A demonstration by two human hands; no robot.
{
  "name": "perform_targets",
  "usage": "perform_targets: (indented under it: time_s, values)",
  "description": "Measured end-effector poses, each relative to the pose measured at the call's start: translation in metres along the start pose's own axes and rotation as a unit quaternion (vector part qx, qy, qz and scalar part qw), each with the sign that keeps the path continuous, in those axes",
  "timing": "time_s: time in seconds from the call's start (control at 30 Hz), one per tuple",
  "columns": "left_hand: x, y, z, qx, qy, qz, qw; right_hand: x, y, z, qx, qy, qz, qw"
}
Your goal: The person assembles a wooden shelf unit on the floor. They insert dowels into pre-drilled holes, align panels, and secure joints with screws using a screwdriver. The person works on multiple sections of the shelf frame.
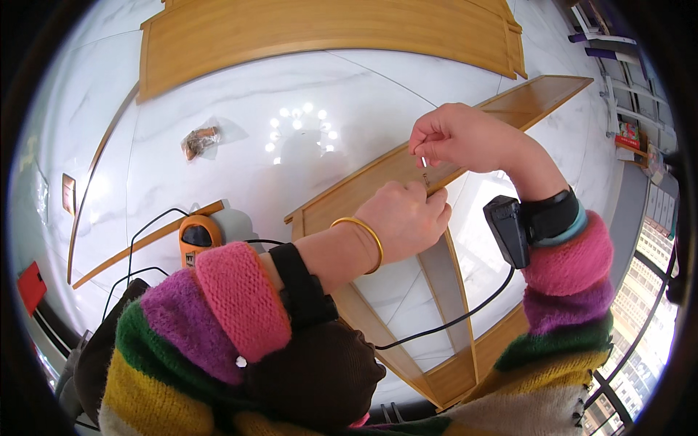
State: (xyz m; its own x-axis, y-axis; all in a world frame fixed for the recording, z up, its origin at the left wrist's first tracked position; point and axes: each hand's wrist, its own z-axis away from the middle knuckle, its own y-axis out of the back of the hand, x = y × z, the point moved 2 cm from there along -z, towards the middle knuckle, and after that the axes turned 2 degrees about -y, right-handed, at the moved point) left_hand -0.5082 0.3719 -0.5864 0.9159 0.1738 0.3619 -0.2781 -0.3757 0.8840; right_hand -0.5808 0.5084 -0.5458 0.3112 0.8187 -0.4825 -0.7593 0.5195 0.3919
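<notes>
A long wooden board (363, 174) with raised edges slants across the marble-look floor in front of me. My right hand (454, 138) is above it, thumb and fingertips pinching a small, pale, pin-like piece (424, 161) that points down at the board. Just under that piece, a small dark mark or fitting shows on the wood, too small to make out. Curled over the near edge of the same board, my left hand (403, 218) grips it close below the right; its fingertips are partly hidden.
A large wooden panel (327, 29) lies at the far side. Left are a clear bag of brown parts (202, 142), thin wooden strips (145, 245) and an orange-and-black tool (199, 236). A black cable (465, 317) runs to my right wrist device. Shelving stands at right.
</notes>
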Motion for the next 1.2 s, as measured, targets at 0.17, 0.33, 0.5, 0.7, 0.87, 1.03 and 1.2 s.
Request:
perform_targets:
  time_s: [0.17,0.33,0.5,0.7,0.87,1.03,1.2]
  values:
    - [0.000,0.001,0.000,0.012,-0.001,-0.011,1.000,0.006,-0.006,0.002,-0.046,-0.034,-0.071,0.996]
    - [0.000,0.001,-0.001,0.011,-0.001,-0.005,1.000,0.010,-0.007,0.003,-0.049,-0.040,-0.102,0.993]
    - [-0.001,0.000,-0.001,-0.003,0.000,-0.002,1.000,0.014,-0.009,0.002,-0.044,0.000,-0.126,0.991]
    - [-0.001,0.001,0.000,0.012,0.001,0.007,1.000,0.011,-0.005,0.003,-0.038,0.031,-0.084,0.995]
    - [-0.001,0.000,0.000,0.013,0.003,0.007,1.000,0.009,-0.003,0.005,-0.053,0.045,-0.052,0.996]
    - [-0.001,0.000,0.000,0.005,0.003,0.009,1.000,0.012,0.001,-0.002,-0.104,0.016,-0.099,0.989]
    - [0.000,0.000,0.000,0.010,0.004,0.011,1.000,0.003,0.005,-0.013,-0.166,-0.017,-0.049,0.985]
